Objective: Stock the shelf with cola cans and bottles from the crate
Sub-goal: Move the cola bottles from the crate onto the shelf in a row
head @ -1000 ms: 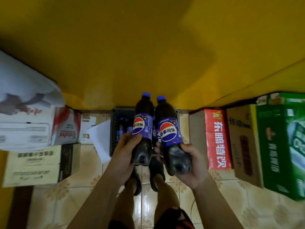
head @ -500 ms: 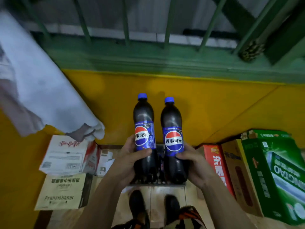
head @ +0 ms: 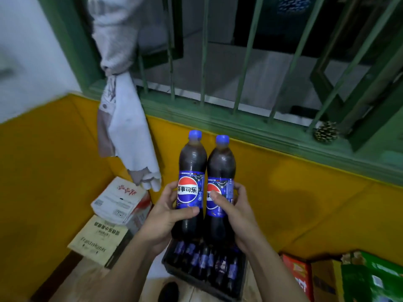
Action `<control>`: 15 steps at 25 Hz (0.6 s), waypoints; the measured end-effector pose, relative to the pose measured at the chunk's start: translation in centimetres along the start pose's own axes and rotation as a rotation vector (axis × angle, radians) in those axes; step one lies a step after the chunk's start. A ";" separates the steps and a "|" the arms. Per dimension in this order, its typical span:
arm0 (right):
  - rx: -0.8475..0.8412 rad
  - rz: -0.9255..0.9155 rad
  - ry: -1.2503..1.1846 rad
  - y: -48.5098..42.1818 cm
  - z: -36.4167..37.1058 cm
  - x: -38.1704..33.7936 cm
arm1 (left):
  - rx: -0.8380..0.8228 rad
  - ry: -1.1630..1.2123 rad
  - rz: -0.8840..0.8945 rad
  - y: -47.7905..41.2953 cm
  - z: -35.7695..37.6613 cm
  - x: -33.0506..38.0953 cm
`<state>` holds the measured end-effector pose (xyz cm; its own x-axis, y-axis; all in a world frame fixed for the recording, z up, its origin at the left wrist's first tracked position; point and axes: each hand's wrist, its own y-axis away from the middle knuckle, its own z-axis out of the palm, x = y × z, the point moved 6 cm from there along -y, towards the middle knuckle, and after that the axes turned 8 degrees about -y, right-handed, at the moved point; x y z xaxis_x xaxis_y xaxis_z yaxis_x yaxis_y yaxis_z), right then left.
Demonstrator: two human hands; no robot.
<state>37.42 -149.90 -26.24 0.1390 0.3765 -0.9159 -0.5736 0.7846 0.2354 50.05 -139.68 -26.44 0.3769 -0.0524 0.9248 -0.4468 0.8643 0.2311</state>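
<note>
The left hand (head: 168, 214) is clenched round the left bottle (head: 192, 162) at its label; the right hand (head: 233, 212) grasps the right bottle (head: 221, 164) likewise. Both bottles stand upright and touch, just above the crate (head: 169, 263) at six o'clock. For the carry, I judge it best to keep the caps up, thumbs firm across the labels, and turn slowly so the bottles do not knock. The shelf is out of view; the crate's near edge is cut off; I cannot tell whether it holds any cans.
</note>
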 end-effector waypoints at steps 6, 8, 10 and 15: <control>-0.183 0.150 -0.092 3.2 -0.1 1.2 | 0.224 -0.029 0.091 8.1 1.7 -1.1; -0.241 0.229 -0.117 4.5 1.0 2.2 | 0.300 -0.045 0.108 11.1 1.5 -1.1; -0.347 0.322 -0.166 6.2 2.7 3.2 | 0.387 -0.064 0.121 14.1 0.7 -1.1; -0.597 0.436 -0.111 11.1 8.3 5.8 | 0.633 -0.060 0.159 22.3 -2.2 -1.1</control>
<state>38.61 -134.96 -26.20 -0.1388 0.6647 -0.7341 -0.9318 0.1635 0.3242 41.42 -119.27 -22.99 0.2292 0.0082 0.9733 -0.8915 0.4033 0.2065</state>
